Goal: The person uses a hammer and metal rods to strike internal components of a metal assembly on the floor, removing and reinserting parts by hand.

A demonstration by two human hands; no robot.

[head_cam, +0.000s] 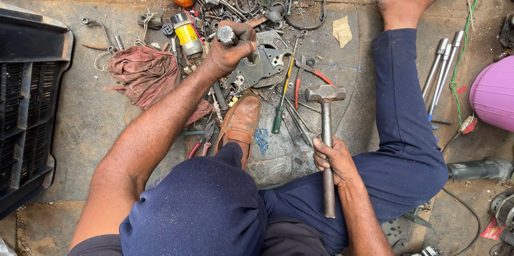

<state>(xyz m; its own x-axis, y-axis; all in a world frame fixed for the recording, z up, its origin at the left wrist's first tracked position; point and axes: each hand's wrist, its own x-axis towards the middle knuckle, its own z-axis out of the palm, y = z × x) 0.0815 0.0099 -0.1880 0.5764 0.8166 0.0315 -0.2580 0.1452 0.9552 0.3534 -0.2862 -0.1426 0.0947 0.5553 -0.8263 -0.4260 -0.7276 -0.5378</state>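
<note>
View from above of a person seated on a concrete floor (96, 111), legs in dark blue trousers spread around a heap of tools. The left hand (229, 47) is closed around a short grey metal cylinder (226, 35), holding it upright over the heap, its round end facing up. The right hand (334, 158) is wrapped around the metal handle of a hammer (326, 127). The hammer stands nearly upright between the legs, its blocky steel head (325, 93) at the top, away from the body, with the handle's lower end against the right thigh. The cylinder and the hammer head are well apart.

Under the left hand lies a grey metal plate (262, 66) with holes. Just beside it are a green-handled screwdriver (280, 108), red-handled pliers (313, 71) and a yellow can (187, 34). A reddish rag (144, 74) lies left of the heap, under the forearm. A brown shoe (240, 119) on the left foot rests at the heap's near edge, next to another pair of red pliers (201, 141). A black plastic crate (27, 100) sits at far left. At right are three steel rods (441, 66) and a pink round object (495, 92).
</note>
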